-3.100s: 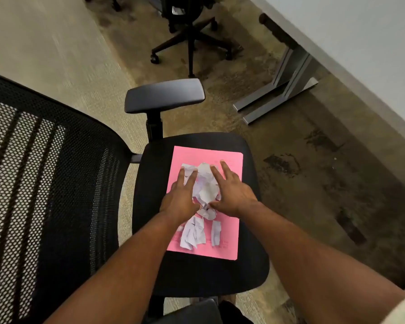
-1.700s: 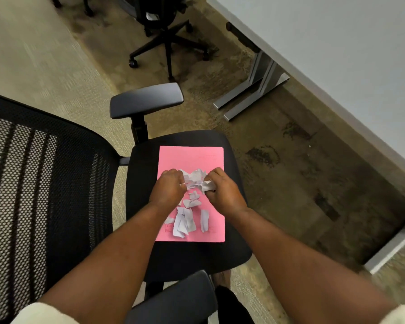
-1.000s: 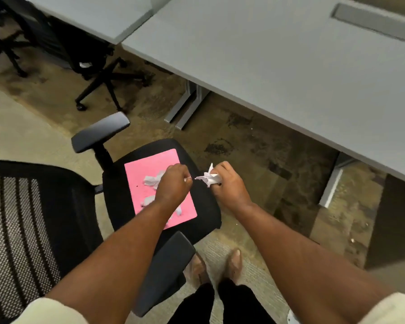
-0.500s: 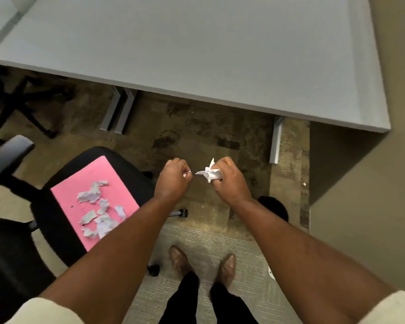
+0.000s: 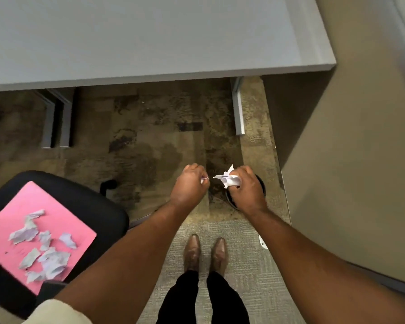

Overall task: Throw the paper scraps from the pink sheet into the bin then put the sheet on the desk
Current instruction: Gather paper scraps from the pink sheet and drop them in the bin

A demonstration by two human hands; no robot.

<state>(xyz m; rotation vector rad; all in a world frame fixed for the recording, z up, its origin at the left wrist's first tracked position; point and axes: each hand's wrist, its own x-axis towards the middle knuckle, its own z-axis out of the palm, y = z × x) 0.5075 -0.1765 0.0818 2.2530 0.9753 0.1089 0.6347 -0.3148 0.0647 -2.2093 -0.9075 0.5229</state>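
Note:
My right hand (image 5: 246, 188) is closed around a bunch of white paper scraps (image 5: 228, 178) that stick out past the thumb. My left hand (image 5: 189, 185) is a fist beside it, with a small white scrap showing at the fingertips. Both hands hover over the floor, and my right hand covers most of a dark round bin (image 5: 262, 185). The pink sheet (image 5: 14, 213) lies on the black chair seat (image 5: 98, 206) at the lower left, with several torn scraps (image 5: 47, 260) still on it. The grey desk (image 5: 150, 36) fills the top of the view.
Grey desk legs (image 5: 237, 108) stand on the stained carpet under the desk. A beige partition wall (image 5: 348, 171) rises close on the right. My brown shoes (image 5: 206, 251) stand on the lighter carpet below my hands. A chair caster (image 5: 108, 185) shows beside the seat.
Both hands gathered scraps off the pink sheet, closed on them and carried them right, away from the chair. They now sit over the dark bin by the wall.

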